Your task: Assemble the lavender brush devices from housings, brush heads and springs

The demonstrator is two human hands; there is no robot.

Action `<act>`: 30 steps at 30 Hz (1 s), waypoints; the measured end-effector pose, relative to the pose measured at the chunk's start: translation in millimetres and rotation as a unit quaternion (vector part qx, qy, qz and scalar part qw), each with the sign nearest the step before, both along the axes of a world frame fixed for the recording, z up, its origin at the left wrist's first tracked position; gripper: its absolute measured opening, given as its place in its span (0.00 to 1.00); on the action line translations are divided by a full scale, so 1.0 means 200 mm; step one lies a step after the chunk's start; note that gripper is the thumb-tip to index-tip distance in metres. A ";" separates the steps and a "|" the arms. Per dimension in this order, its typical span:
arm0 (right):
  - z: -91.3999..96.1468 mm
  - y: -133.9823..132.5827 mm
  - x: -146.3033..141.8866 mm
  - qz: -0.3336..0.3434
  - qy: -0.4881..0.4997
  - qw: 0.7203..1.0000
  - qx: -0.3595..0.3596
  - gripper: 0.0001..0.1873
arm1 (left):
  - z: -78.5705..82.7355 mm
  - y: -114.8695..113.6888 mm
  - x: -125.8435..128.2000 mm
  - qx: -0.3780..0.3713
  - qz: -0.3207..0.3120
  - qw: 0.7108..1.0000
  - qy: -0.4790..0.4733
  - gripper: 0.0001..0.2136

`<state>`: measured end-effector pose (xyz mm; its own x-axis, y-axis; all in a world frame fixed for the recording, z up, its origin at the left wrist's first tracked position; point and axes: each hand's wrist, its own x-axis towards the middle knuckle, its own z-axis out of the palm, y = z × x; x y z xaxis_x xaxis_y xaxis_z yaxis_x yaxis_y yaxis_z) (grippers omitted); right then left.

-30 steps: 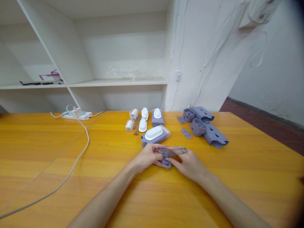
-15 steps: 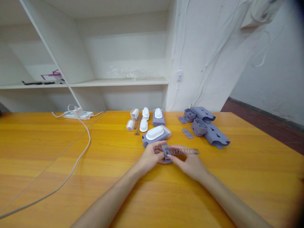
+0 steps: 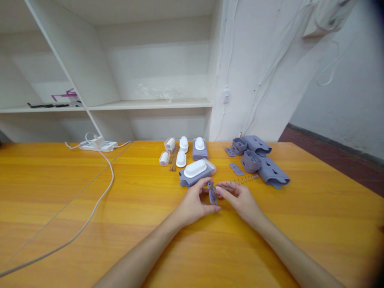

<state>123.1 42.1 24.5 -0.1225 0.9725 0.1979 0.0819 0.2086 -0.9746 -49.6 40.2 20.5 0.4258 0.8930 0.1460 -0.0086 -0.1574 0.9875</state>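
Note:
My left hand grips a small purple-grey plastic plate with cut-outs by its ends, holding it nearly upright above the table. Just to its right, my right hand pinches one end of a metal coil spring. The spring stretches out past the fingers to the right, its far end near a purple-grey sleeve-like housing. Beyond my hands lies a purple-grey case with a white oval part on top. Two more cut-out plates, one of them here, lie behind the spring.
White ribbed caps, capped white rollers and more springs stand behind on the wooden table. Purple-grey cups sit at right. A power strip with a long cable lies at left.
My right hand has drawn slightly right, away from the plate, and the spring now sits farther back and right. My left hand's hold has shifted; the plate has turned more edge-on.

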 end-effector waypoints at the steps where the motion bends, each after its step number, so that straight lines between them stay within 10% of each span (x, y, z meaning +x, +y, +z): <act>1: 0.01 0.00 0.00 -0.004 0.013 1.000 -0.008 0.17 | 0.00 0.00 0.00 0.007 0.010 1.000 0.008 0.34; 21: -0.01 0.02 0.02 -0.081 0.063 0.994 -0.028 0.15 | -0.01 0.00 0.01 0.060 0.058 0.993 0.088 0.30; 30: -0.03 -0.05 -0.08 0.007 -0.105 0.994 0.006 0.21 | -0.05 0.00 0.01 0.155 0.135 0.974 0.097 0.24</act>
